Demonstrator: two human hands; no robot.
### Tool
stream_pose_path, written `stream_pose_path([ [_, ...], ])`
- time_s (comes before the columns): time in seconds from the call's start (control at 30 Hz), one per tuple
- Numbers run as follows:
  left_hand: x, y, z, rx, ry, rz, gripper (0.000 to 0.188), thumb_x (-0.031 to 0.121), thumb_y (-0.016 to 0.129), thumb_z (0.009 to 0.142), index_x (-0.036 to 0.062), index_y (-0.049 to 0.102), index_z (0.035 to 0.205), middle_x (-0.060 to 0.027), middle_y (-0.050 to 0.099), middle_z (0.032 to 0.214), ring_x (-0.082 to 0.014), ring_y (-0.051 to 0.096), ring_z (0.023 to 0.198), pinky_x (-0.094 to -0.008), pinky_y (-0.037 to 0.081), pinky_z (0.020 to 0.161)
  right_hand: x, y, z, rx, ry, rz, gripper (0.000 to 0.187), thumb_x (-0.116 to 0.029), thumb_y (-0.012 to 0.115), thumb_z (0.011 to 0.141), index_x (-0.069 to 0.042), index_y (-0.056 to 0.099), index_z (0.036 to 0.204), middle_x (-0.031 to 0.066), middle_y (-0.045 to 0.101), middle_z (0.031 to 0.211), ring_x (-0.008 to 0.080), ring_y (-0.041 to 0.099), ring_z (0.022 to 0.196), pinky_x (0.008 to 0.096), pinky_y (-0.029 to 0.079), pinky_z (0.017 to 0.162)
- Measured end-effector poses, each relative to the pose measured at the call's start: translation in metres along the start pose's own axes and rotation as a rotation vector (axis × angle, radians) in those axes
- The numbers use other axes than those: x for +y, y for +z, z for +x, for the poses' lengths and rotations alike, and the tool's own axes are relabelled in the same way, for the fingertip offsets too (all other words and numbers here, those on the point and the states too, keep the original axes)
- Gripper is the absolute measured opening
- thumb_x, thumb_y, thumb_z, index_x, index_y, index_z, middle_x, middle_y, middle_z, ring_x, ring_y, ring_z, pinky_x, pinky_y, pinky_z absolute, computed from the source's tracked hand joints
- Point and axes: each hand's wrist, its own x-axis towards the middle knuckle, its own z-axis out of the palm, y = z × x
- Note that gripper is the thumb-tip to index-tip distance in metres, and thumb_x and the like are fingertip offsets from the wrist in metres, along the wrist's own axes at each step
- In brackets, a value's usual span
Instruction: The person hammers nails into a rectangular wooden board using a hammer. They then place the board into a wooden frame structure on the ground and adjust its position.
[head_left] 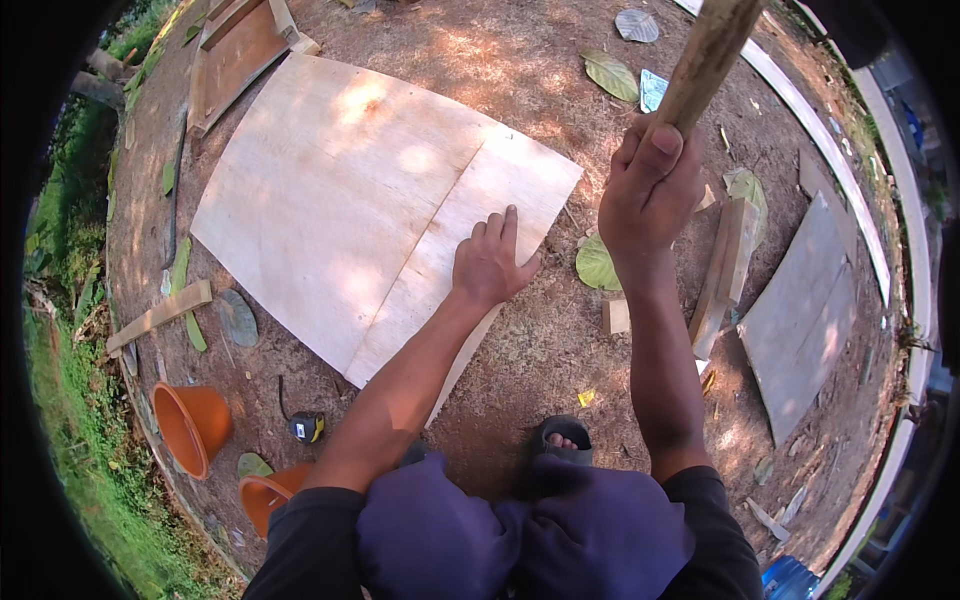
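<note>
A pale plywood sheet (330, 190) lies on the ground in front of me, with a dark line running across its right part. My left hand (490, 258) rests on this right part near its edge, thumb and index finger stretched out and the other fingers partly bent. My right hand (655, 185) is raised to the right of the sheet, its fingers wrapped round a thick wooden stick (710, 60). The stick slants up and out of the top of the picture, so its far end is hidden. Beneath my left forearm shows the edge of another thin board (466, 358).
A wooden frame (235, 60) lies beyond the sheet. Orange pots (188, 428) and a tape measure (306, 428) sit at the near left. At right are wood pieces (722, 275), a small block (616, 317) and a grey board (805, 315). Dry leaves are scattered about.
</note>
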Motion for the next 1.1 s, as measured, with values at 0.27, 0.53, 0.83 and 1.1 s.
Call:
stream_pose_path([
  [0.27,0.008,0.0,-0.008,-0.028,-0.018,0.027,0.085,0.049,0.075,0.078,-0.0046,0.053,0.14,-0.0132,0.06,0.111,-0.0271,0.063,0.096,-0.0402,0.058,0.075,0.119,-0.002,-0.048,-0.577,0.373,-0.636,0.039,-0.033,0.043,0.108,0.005,0.05,0.1,0.0295,0.064,0.073,0.0516,0.063,0.068,0.0573,0.048,0.062],
  [0.53,0.013,-0.001,0.005,0.008,0.01,-0.056,0.085,0.048,0.076,0.077,-0.0032,0.051,0.141,-0.0127,0.058,0.108,-0.0279,0.063,0.093,-0.0396,0.058,0.071,0.104,-0.001,-0.061,-0.445,0.223,-0.558,0.032,-0.028,0.045,0.108,0.002,0.05,0.1,0.0249,0.064,0.07,0.0474,0.064,0.065,0.0541,0.047,0.059],
  [0.83,0.0,-0.001,0.001,0.049,0.006,-0.043,0.083,0.046,0.077,0.077,-0.0037,0.052,0.139,-0.0126,0.059,0.107,-0.0273,0.063,0.091,-0.0392,0.058,0.069,0.024,0.015,-0.013,-0.184,0.017,-0.222,0.029,-0.026,0.047,0.108,0.002,0.049,0.099,0.0247,0.063,0.071,0.045,0.064,0.062,0.0528,0.047,0.056],
  [1.1,0.004,-0.003,0.014,0.065,0.018,0.011,0.083,0.049,0.075,0.078,-0.0049,0.054,0.138,-0.012,0.06,0.106,-0.0259,0.063,0.091,-0.0385,0.058,0.068,0.169,0.007,-0.07,-0.493,0.191,-0.64,0.042,-0.036,0.041,0.11,0.002,0.045,0.092,0.0218,0.058,0.064,0.0452,0.057,0.056,0.0488,0.046,0.053],
])
